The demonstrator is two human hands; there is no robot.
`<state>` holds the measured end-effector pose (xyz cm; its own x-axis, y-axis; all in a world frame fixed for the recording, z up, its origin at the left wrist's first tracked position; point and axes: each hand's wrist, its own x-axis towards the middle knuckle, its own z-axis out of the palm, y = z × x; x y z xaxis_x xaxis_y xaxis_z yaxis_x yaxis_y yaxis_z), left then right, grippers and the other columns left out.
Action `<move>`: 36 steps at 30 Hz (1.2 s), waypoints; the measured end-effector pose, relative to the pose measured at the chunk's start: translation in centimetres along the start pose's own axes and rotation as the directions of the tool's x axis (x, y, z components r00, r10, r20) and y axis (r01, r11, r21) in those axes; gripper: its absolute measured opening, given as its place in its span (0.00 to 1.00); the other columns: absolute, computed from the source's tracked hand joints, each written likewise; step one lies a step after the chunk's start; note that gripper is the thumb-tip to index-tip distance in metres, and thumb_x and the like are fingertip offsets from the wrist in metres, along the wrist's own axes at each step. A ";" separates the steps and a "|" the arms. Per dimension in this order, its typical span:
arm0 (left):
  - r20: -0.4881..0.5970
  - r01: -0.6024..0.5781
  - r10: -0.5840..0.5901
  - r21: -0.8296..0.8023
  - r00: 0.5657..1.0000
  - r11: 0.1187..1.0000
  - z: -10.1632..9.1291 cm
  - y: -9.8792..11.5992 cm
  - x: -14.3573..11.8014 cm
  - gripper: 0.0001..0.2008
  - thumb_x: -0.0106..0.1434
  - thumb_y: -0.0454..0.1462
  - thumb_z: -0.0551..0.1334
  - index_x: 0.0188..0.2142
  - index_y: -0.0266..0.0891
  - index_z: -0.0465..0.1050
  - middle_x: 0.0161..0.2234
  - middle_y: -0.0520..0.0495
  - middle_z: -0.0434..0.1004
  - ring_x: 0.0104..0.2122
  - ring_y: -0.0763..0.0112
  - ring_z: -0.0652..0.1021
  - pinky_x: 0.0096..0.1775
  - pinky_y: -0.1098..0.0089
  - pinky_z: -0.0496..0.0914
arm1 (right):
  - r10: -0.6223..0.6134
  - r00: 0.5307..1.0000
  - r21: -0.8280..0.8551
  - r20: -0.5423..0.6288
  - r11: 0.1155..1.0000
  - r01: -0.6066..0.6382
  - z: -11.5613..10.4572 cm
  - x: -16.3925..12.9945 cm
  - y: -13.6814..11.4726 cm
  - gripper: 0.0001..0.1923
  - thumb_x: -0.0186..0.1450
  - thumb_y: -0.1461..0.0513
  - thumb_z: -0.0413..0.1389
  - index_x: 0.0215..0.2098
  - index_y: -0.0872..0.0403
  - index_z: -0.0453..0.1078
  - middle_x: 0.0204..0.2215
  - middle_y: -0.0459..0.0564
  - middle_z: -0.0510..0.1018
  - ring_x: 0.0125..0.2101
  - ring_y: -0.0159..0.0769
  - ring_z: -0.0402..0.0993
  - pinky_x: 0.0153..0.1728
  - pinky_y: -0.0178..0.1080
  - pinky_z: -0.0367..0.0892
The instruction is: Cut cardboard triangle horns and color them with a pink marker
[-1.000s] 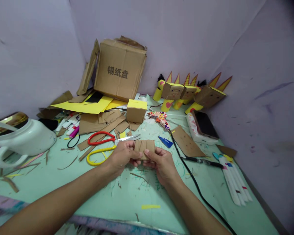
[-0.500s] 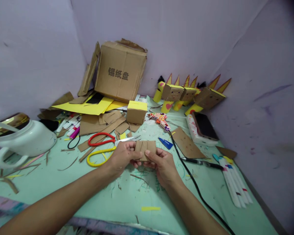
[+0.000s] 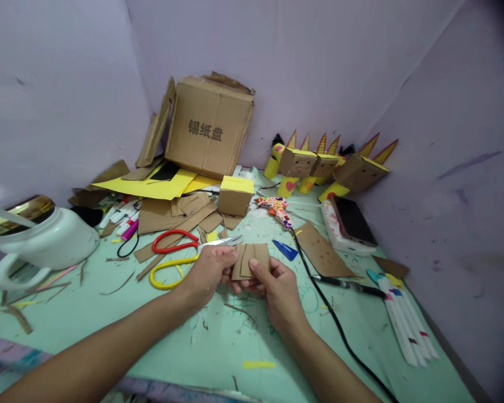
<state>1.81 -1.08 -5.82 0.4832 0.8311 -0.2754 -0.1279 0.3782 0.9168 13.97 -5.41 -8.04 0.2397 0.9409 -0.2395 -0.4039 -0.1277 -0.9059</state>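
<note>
Small pieces of cardboard (image 3: 247, 258), laid one over another, are held up above the table between my two hands. My left hand (image 3: 212, 274) grips their left edge, its fingers curled behind. With its thumb pressed on the front, my right hand (image 3: 279, 282) pinches the right side. Scissors (image 3: 180, 238) with one red and one yellow handle lie just behind my left hand, blades pointing right. Beyond the right hand is a small blue triangular piece (image 3: 284, 249). A small cardboard box (image 3: 236, 196) with a yellow top stands farther back.
A glue gun (image 3: 277, 210) with a patterned body trails a black cord toward the front right. White markers (image 3: 407, 324) and a phone (image 3: 355, 218) lie right. A white mug (image 3: 46, 240) stands left. Cardboard figures (image 3: 298, 162) and a large carton (image 3: 212, 126) line the back wall.
My left thumb has lifted off the front of the cardboard and shifted to its left edge. The front piece now sits slightly askew over the other. The whole view has shifted slightly.
</note>
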 end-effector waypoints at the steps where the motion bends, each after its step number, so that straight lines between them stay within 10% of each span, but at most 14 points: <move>1: 0.000 -0.004 0.004 0.003 1.000 1.000 0.0 0.0 0.0 0.14 0.54 0.41 0.59 0.27 0.29 0.71 0.17 0.45 0.72 0.18 0.72 0.72 0.17 0.75 0.66 | -0.002 1.000 -0.006 -0.004 1.000 0.002 0.0 0.0 0.1 0.14 0.50 0.57 0.64 0.29 0.60 0.71 0.15 0.45 0.75 0.15 0.27 0.69 0.18 0.30 0.68; 36: -0.038 0.061 -0.054 0.229 0.998 0.971 -0.2 0.5 -0.1 0.08 0.48 0.37 0.61 0.25 0.32 0.71 0.14 0.52 0.69 0.13 0.79 0.67 0.14 0.80 0.60 | 0.081 0.996 0.066 0.037 0.994 -0.083 -0.3 0.3 -0.1 0.17 0.47 0.61 0.67 0.31 0.62 0.72 0.21 0.50 0.79 0.18 0.33 0.75 0.22 0.34 0.72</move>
<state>1.56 -0.85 -5.35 0.4563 0.8242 -0.3353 0.1039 0.3248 0.9400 14.32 -5.19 -8.12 0.1733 0.9385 -0.2987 -0.4794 -0.1846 -0.8580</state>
